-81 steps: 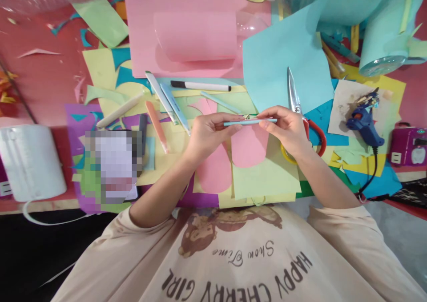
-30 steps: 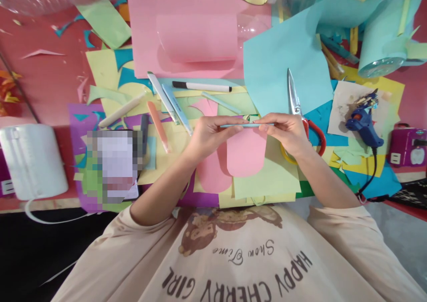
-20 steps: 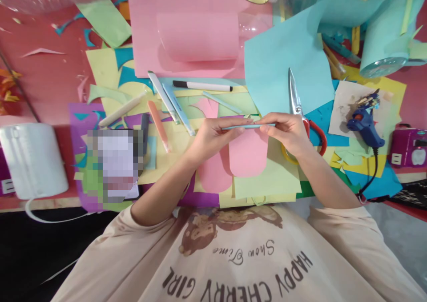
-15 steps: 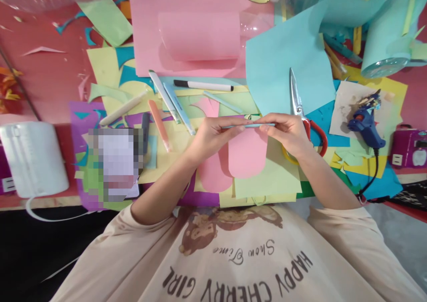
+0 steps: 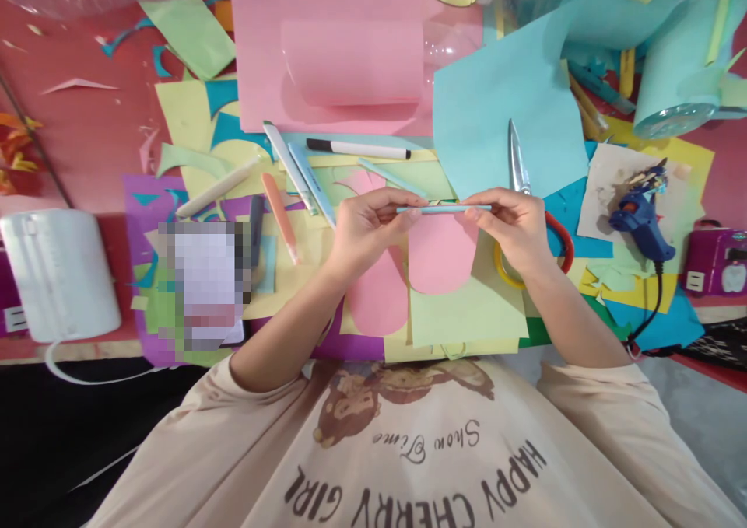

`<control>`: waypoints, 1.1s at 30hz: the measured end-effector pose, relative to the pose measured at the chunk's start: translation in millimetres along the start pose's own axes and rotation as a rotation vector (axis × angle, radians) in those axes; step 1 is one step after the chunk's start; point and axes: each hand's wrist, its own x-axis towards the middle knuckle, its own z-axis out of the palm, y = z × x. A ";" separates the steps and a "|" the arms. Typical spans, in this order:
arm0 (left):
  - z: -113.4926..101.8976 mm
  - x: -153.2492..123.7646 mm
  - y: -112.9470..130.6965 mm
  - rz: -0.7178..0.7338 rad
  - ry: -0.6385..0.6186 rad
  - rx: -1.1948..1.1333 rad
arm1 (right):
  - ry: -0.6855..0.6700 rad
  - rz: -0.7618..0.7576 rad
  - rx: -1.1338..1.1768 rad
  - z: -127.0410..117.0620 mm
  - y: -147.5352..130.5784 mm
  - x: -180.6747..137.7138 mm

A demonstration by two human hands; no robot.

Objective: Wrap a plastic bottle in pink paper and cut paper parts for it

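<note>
A thin light-blue paper strip (image 5: pixel 442 209) lies level along the top edge of a pink paper piece (image 5: pixel 442 256) with a rounded bottom. My left hand (image 5: pixel 373 223) is closed in a pinch at the strip's left end. At the other end, my right hand (image 5: pixel 512 226) pinches it between thumb and fingers. Whether the strip is glued to the pink piece I cannot tell. Under my left wrist lies a second pink paper shape (image 5: pixel 379 302), partly covered by the hand. Scissors (image 5: pixel 559 240) with red and yellow handles rest beside and partly behind my right hand.
A blue glue gun (image 5: pixel 639 217) lies on a paper scrap at the right. Pens, including a black-and-white marker (image 5: pixel 357 149), lie beyond my hands. A pink-wrapped cylinder (image 5: pixel 355 61) is at the back, a white case (image 5: pixel 61 275) at the left. Paper scraps cover the table.
Both hands have shifted slightly away from my body with the strip, and their fingertips are further apart. The pink piece has moved along, a little up and right.
</note>
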 end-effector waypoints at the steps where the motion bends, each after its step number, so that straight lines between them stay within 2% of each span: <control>1: 0.0 0.4 -0.2 0.010 0.004 -0.002 | -0.006 0.002 0.014 0.1 0.3 0.0; 9: -0.4 2.7 -0.7 -0.005 0.064 0.036 | -0.061 0.039 0.080 -3.5 -3.6 1.5; 15: 0.6 2.1 -2.2 -0.008 0.072 0.078 | -0.036 0.046 0.088 -5.4 -2.9 3.5; 19: 0.7 4.1 -4.2 -0.008 0.112 0.027 | -0.039 0.041 0.077 -6.7 -0.6 5.5; 26: -10.1 9.1 -0.6 0.160 0.306 -0.019 | 0.228 -0.074 -0.062 -23.5 2.8 14.0; 30: -13.4 10.7 -1.3 0.188 0.303 -0.041 | 0.283 -0.127 -0.171 -30.9 2.9 16.1; 33: -14.1 12.3 -4.1 0.200 0.282 0.051 | 0.270 -0.189 -0.343 -33.4 3.1 17.0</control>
